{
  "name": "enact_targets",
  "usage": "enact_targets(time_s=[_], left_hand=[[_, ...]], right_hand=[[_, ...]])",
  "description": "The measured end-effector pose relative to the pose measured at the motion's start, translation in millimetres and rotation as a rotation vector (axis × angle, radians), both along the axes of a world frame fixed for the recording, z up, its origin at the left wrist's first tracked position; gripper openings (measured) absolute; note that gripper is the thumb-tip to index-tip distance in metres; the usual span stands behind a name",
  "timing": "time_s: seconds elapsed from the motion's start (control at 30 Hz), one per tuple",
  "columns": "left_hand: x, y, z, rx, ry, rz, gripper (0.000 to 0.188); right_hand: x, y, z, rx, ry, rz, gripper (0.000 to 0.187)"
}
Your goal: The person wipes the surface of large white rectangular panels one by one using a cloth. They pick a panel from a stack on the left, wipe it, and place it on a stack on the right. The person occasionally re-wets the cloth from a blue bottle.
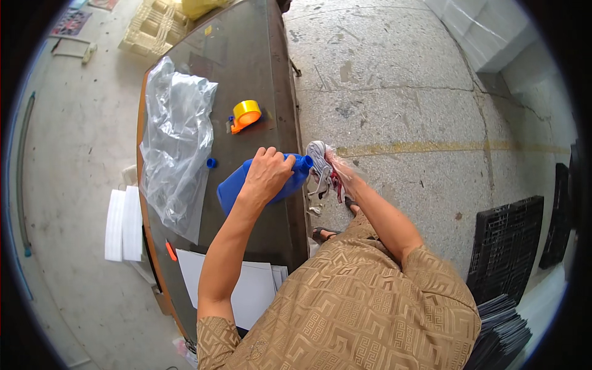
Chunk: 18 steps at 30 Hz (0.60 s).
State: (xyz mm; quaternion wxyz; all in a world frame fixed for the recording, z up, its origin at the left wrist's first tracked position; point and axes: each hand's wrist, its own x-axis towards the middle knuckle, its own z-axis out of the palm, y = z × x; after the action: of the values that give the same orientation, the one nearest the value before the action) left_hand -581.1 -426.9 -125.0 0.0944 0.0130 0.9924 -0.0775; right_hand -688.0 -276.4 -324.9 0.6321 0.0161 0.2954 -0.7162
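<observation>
My left hand (267, 174) is closed round the top of a blue plastic jug (232, 190), which tilts over the table's right edge with its uncapped mouth to the right. Close to that mouth, my right hand (343, 176) grips a bunched grey and red cloth (319, 161); a clear plastic glove seems to cover this hand, and its fingers are partly hidden. A small blue cap (211, 163) lies on the table left of the jug. Beyond the jug sits an orange tape dispenser with yellow tape (246, 113).
A crumpled clear plastic sheet (176, 148) covers the left of the dark table (246, 55). White sheets (246, 290) and an orange-red cutter-like tool (171, 251) lie nearer me. Black pallets (505, 246) stand at right; a cream pallet (154, 28) is at far left.
</observation>
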Motion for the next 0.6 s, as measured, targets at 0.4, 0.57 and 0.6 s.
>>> enact_targets(time_s=[0.4, 0.57, 0.6], left_hand=[[-12.6, 17.2, -27.6, -0.026, -0.056, -0.032, 0.021], [-16.0, 20.5, -31.3, -0.039, -0.074, -0.022, 0.021], [-16.8, 21.2, -31.9, -0.041, -0.073, -0.023, 0.021]], right_hand=[[11.9, 10.1, -10.7, -0.024, -0.006, -0.079, 0.057], [11.2, 9.1, -21.1, -0.006, 0.008, -0.056, 0.059], [11.6, 9.0, -24.8, -0.023, -0.022, -0.056, 0.059]])
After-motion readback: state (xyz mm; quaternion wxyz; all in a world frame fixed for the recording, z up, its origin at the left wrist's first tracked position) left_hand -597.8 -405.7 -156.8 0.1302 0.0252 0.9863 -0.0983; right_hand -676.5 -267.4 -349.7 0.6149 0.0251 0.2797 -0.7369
